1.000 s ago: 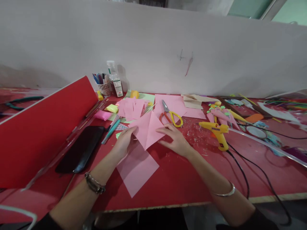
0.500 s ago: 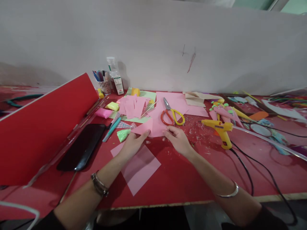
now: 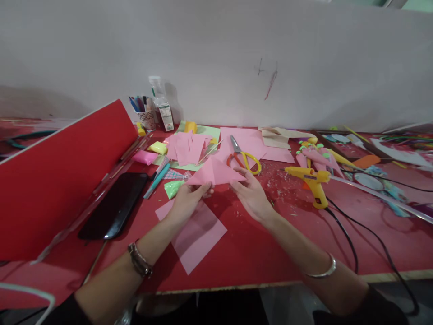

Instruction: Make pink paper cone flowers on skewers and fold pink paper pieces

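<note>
Forearms come in from 7 and 5 o'clock, angling together toward centre. Left hand (image 3: 187, 201) is raised, fingertips pinched, pointing to 1 o'clock. Right hand (image 3: 253, 197) faces palm inward, fingertips pinching toward 11.

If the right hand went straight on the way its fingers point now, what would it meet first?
The right hand holds a corner of the folded pink paper. Beyond that, it points at the scissors, probably their red handle first, though depth is unclear.

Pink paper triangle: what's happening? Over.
Left hand, right hand pinch folded pink paper triangle. Flat pink paper square beneath. Red-and-yellow scissors behind.
</note>
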The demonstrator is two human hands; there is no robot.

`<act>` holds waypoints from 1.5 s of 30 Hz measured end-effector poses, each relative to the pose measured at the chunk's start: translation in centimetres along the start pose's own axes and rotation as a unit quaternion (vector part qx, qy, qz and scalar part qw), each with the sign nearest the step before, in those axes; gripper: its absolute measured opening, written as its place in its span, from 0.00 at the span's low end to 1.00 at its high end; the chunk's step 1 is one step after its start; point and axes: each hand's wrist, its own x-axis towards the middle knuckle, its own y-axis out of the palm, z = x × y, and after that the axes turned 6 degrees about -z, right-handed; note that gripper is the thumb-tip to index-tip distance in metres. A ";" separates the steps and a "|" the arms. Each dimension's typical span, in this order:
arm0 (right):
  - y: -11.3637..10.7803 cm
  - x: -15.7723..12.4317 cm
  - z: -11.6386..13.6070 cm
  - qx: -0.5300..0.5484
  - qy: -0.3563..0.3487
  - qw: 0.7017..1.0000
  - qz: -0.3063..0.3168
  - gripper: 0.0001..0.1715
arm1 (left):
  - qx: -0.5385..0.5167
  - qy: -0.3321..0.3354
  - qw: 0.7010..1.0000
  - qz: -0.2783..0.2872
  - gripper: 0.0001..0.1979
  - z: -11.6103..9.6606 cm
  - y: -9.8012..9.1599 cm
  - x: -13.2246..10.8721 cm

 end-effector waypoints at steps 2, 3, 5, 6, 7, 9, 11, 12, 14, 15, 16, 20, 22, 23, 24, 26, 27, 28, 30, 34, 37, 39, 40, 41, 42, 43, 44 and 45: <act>0.3 -0.2 -0.1 0.054 0.037 0.998 0.024 0.15 | -0.010 0.018 1.000 -0.004 0.11 0.2 0.0 0.1; 0.5 -0.3 -0.1 0.064 0.050 0.996 0.037 0.14 | -0.002 0.028 1.000 -0.002 0.10 0.2 0.0 0.0; 0.8 -0.6 -0.1 0.045 0.062 0.996 0.055 0.11 | 0.034 0.046 0.998 0.006 0.08 0.1 0.0 -0.1; 0.8 -0.8 -0.1 0.032 0.066 0.996 0.051 0.10 | 0.057 0.054 0.997 0.011 0.06 0.0 0.1 -0.2; 0.9 -0.9 -0.1 0.020 0.069 0.997 0.041 0.10 | 0.079 0.061 0.995 0.016 0.05 -0.2 0.1 -0.4; 1.0 -1.1 0.1 0.003 0.073 0.997 0.016 0.08 | 0.115 0.079 0.990 0.027 0.05 -0.5 0.2 -0.6; 1.0 -1.2 0.3 -0.010 0.071 0.997 0.004 0.07 | 0.144 0.097 0.984 0.036 0.05 -0.8 0.3 -0.8; 1.0 -1.2 0.5 -0.017 0.070 0.997 0.003 0.07 | 0.155 0.104 0.982 0.040 0.05 -0.8 0.4 -0.9; 1.1 -1.3 0.8 -0.037 0.070 0.997 0.005 0.06 | 0.173 0.113 0.977 0.048 0.04 -0.9 0.4 -0.9; 1.1 -1.3 0.9 -0.045 0.070 0.997 0.006 0.06 | 0.179 0.116 0.975 0.053 0.05 -0.9 0.4 -0.9; 1.1 -1.3 1.0 -0.051 0.070 0.996 0.005 0.06 | 0.184 0.121 0.974 0.058 0.05 -0.9 0.3 -0.9; 1.2 -1.4 1.2 -0.045 0.072 0.996 -0.004 0.09 | 0.195 0.134 0.970 0.064 0.06 -0.5 0.1 -0.7; 1.2 -1.4 1.2 -0.039 0.068 0.997 0.000 0.09 | 0.201 0.131 0.969 0.062 0.07 -0.3 0.0 -0.7; 1.2 -1.4 1.2 -0.036 0.064 0.997 0.003 0.09 | 0.205 0.130 0.968 0.062 0.08 -0.2 0.0 -0.7; 1.2 -1.5 1.2 -0.031 0.058 0.998 0.004 0.09 | 0.210 0.129 0.967 0.062 0.08 -0.2 -0.1 -0.7; 1.2 -1.5 1.2 -0.022 0.051 0.998 0.010 0.09 | 0.222 0.133 0.964 0.063 0.09 -0.1 -0.2 -0.7; 1.2 -1.5 1.1 -0.020 0.049 0.998 0.015 0.10 | 0.227 0.137 0.962 0.063 0.09 -0.1 -0.2 -0.7; 1.2 -1.5 1.0 -0.021 0.047 0.998 0.022 0.10 | 0.233 0.141 0.960 0.064 0.09 -0.1 -0.3 -0.7; 1.1 -1.4 0.9 -0.033 0.039 0.998 0.042 0.09 | 0.251 0.150 0.954 0.069 0.09 -0.2 -0.3 -0.7; 0.9 -1.3 0.4 -0.068 0.014 0.996 0.064 0.09 | 0.291 0.179 0.937 0.071 0.09 -0.6 -0.3 -0.8; 0.8 -1.3 0.3 -0.096 0.013 0.994 0.058 0.10 | 0.322 0.189 0.925 0.065 0.10 -0.9 -0.1 -0.9; 0.8 -1.3 0.3 -0.107 0.017 0.992 0.061 0.09 | 0.344 0.185 0.919 0.062 0.11 -0.9 0.0 -1.0; 0.8 -1.4 0.3 -0.111 0.019 0.992 0.063 0.09 | 0.348 0.183 0.918 0.060 0.11 -0.9 0.0 -1.0; 0.8 -1.4 0.2 -0.113 0.020 0.991 0.064 0.09 | 0.346 0.181 0.919 0.058 0.10 -0.9 0.0 -1.0; 0.8 -1.4 0.2 -0.114 0.022 0.991 0.064 0.09 | 0.338 0.181 0.922 0.059 0.09 -0.9 0.0 -1.0; 0.7 -1.4 0.2 -0.115 0.022 0.991 0.065 0.09 | 0.328 0.181 0.925 0.064 0.08 -0.9 0.0 -1.0; 0.7 -1.3 0.1 -0.116 0.022 0.991 0.067 0.09 | 0.317 0.181 0.928 0.071 0.07 -0.9 0.0 -1.0; 0.6 -1.3 0.1 -0.118 0.020 0.990 0.070 0.09 | 0.308 0.182 0.930 0.078 0.07 -1.0 0.1 -1.0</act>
